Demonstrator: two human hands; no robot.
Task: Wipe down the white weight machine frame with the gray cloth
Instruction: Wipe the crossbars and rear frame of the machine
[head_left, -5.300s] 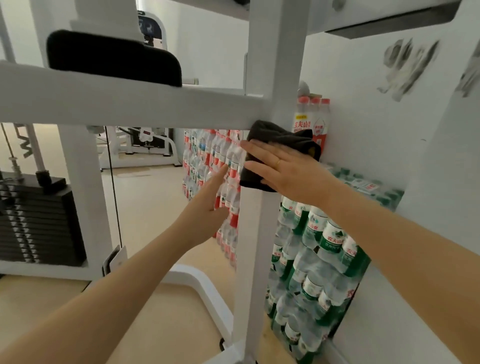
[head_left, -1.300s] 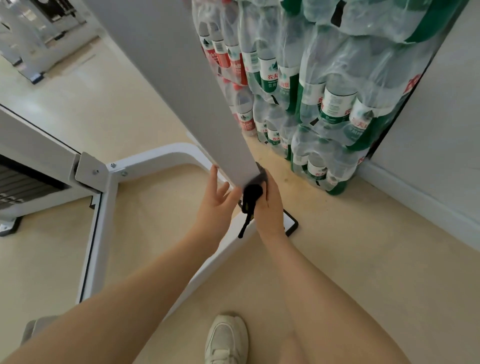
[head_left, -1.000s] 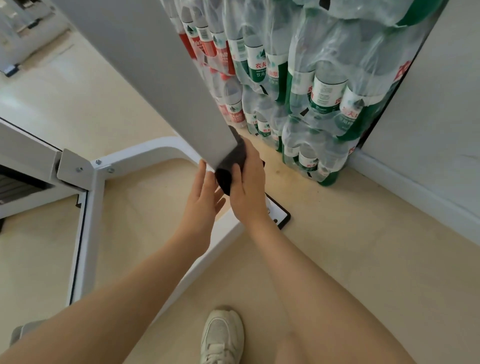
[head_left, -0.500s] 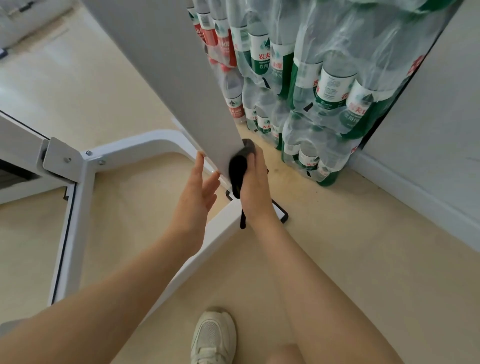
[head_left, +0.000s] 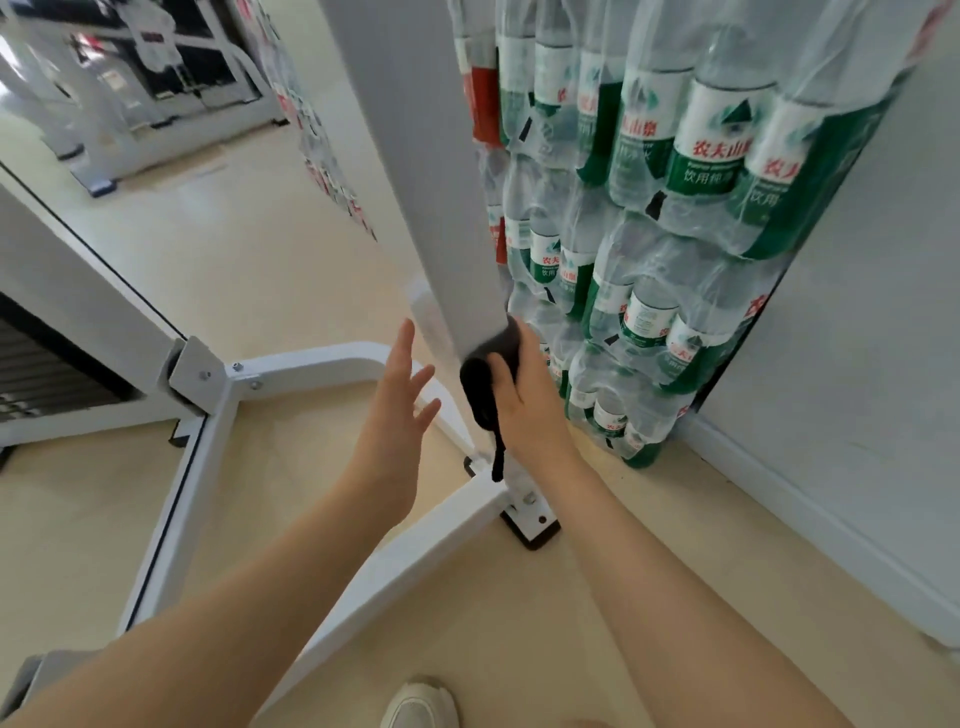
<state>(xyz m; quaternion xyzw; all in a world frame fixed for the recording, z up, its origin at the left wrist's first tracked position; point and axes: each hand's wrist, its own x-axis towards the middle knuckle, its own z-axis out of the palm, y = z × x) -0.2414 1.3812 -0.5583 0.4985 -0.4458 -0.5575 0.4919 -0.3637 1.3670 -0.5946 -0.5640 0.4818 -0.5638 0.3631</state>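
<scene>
At 6 o'clock a white sneaker (head_left: 420, 702) rests on smooth beige floor, then the left hand (head_left: 396, 410) hovers with fingers spread, the right hand (head_left: 524, 400) grips the soft dark cloth (head_left: 488, 374) against the flat white upright post (head_left: 415, 156), and shrink-wrapped water bottles (head_left: 665, 208) stack at 1 o'clock.

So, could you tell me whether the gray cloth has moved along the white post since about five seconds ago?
Yes. The gray cloth has gone down the white post, from beside the crossbar joint to near its floor plate.
</scene>
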